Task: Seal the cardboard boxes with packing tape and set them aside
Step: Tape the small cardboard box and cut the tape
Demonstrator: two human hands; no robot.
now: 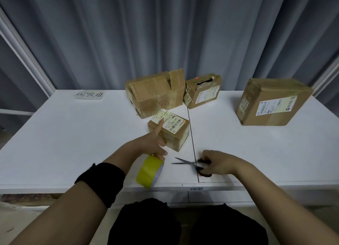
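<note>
Tape roll (pixel 149 171) beside scissors (pixel 192 164)

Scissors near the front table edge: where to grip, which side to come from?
Grip the black handle loops, coming from the right. The scissors lie flat on the table with open blades pointing left, so the loops are the safe end; the right hand grips them there.

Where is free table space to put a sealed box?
Free: the left side between the paper label and the left hand; the right front before the large box. Crowded: centre, around the open box, torn box and small box.
</note>
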